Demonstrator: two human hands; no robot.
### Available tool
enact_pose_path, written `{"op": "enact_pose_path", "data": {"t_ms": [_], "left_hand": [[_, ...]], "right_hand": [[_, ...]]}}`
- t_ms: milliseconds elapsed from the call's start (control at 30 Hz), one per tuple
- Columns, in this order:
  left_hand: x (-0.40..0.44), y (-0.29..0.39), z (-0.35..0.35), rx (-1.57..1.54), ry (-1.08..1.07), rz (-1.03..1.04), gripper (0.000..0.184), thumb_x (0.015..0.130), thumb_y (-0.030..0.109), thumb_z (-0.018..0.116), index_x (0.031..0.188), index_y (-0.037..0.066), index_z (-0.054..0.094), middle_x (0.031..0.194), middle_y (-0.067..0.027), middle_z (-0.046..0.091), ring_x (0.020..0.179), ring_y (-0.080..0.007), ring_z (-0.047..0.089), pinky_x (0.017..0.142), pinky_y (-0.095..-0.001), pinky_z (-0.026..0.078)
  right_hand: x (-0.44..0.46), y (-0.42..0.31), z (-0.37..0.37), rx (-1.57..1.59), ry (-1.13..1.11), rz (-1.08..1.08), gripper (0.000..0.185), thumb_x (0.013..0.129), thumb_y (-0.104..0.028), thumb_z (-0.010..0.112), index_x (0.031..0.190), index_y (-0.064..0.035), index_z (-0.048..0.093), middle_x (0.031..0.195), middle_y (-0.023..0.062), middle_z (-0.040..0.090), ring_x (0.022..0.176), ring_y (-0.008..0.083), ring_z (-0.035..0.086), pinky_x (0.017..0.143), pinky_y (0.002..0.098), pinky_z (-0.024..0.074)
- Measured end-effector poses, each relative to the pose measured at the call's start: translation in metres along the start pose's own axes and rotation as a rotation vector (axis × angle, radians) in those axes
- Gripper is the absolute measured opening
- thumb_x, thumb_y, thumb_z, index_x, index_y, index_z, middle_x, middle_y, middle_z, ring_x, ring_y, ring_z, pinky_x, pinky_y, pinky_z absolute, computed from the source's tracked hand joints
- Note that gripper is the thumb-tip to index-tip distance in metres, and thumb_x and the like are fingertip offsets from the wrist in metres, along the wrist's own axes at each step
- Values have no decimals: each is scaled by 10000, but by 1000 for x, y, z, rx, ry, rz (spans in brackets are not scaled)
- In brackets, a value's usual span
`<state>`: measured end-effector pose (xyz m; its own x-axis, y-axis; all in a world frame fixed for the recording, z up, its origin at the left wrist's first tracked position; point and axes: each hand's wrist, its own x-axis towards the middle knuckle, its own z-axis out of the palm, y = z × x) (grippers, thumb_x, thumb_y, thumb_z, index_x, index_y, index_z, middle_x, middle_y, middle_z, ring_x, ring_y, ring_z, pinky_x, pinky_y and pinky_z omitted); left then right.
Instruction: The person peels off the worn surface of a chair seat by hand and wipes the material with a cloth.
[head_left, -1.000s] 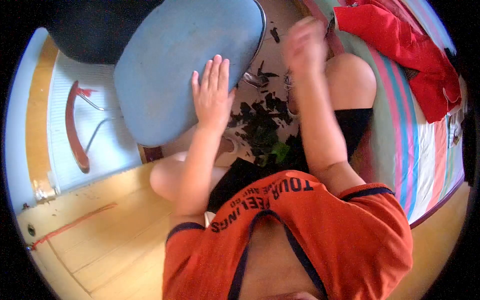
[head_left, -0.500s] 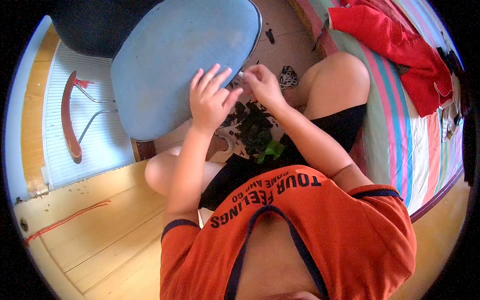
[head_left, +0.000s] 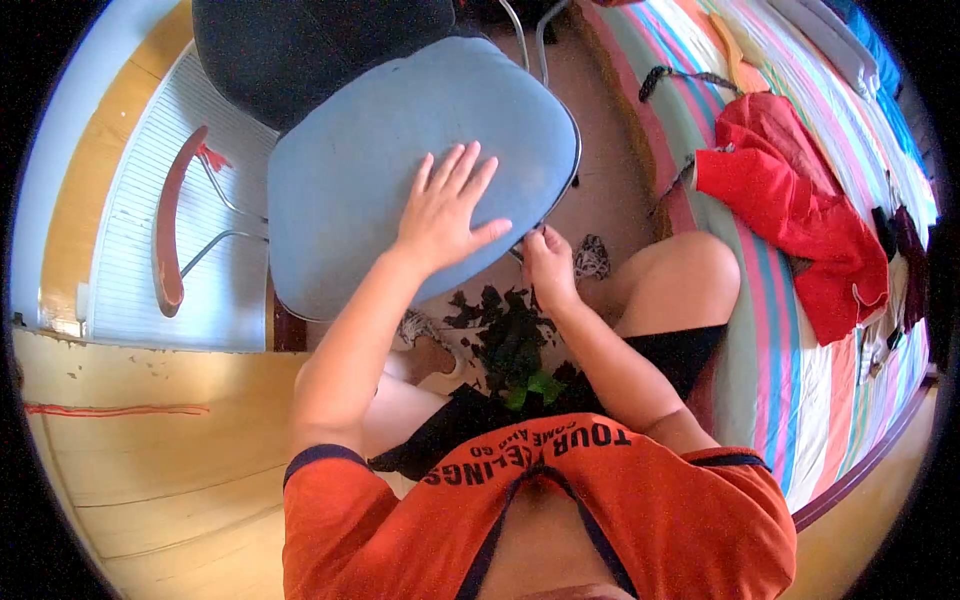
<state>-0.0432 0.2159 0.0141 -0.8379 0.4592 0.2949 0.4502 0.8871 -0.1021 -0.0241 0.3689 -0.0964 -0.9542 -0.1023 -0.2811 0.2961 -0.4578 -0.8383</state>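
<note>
1. Plainly, the orange shirt [head_left: 690, 520] carries dark print, upside down from the wearer's side: TOUR in large letters, then a word partly lost in a fold, ending in EELINGS. A smaller line nearer the waist seems to read COME AND GO.
2. The chair [head_left: 350, 220] stands in front of the person, between a white ribbed panel [head_left: 230, 310] and the bed [head_left: 740, 260].
3. Its black back [head_left: 320, 60] is at the far upper left, so the blue seat's front edge faces the person, turned slightly rightward. The seat's long axis slants from lower left to upper right.
4. The left grip [head_left: 450, 210] lies palm down on the seat, fingers spread wide, thumb out, grasping nothing.
5. The right grip [head_left: 548, 262] is at the seat's front rim, fingers curled in. Whether it has hold of the rim or something beneath, I cannot tell.
6. Beside the seat, a brown armrest [head_left: 172, 240] sits on bent metal rods.
7. Dark scraps [head_left: 505, 330] litter the floor between the legs, with a green piece [head_left: 543, 386] nearest the person.
8. On the bed's striped cover lies a red garment [head_left: 790, 200].
</note>
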Motion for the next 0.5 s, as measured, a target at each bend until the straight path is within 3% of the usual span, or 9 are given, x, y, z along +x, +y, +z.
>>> {"op": "enact_pose_path", "data": {"t_ms": [67,200,333,400,467,500], "left_hand": [[-4,-1,-3,10,-33,-22,783,799,568,549,1412,133,328,1468,-145,284,1367,-289,244,1119,-494,126],[-25,-6,-16,-21,-93,-6,783,788,541,564,1415,136,327,1485,-132,252,1372,-284,235,1117,-501,121],[-50,-17,-31,-50,-174,28,783,764,518,580,1406,136,346,1489,-127,249,1371,-285,238,1115,-499,124],[-63,-23,-37,-68,-214,59,789,753,514,587,1403,135,350,1485,-124,259,1367,-288,247,1115,-498,126],[-73,-29,-41,-75,-214,68,795,738,504,602,1398,136,357,1481,-121,271,1363,-290,257,1114,-497,135],[-78,-31,-45,-84,-233,78,797,733,500,606,1396,131,360,1482,-120,269,1363,-288,257,1112,-497,142]], "right_hand": [[-1,6,-4,-55,-34,-38,147,905,-165,477,865,-55,565,668,-70,451,533,37,371,462,221,306],[-29,-2,5,-74,-107,174,170,926,-177,483,876,-33,559,683,-67,470,563,33,400,475,201,326],[-52,20,17,-108,-218,41,168,932,-129,467,928,5,569,734,-70,496,660,42,406,581,215,371],[-64,23,21,-201,-258,69,157,912,-112,483,822,-8,559,713,-66,469,671,50,425,598,230,396],[-104,35,24,-381,-561,-248,182,881,-132,536,754,-9,496,635,2,441,639,88,421,568,276,407],[-125,28,29,-470,-713,-189,194,893,-140,530,762,-2,488,620,78,437,615,123,434,579,303,427]]}}
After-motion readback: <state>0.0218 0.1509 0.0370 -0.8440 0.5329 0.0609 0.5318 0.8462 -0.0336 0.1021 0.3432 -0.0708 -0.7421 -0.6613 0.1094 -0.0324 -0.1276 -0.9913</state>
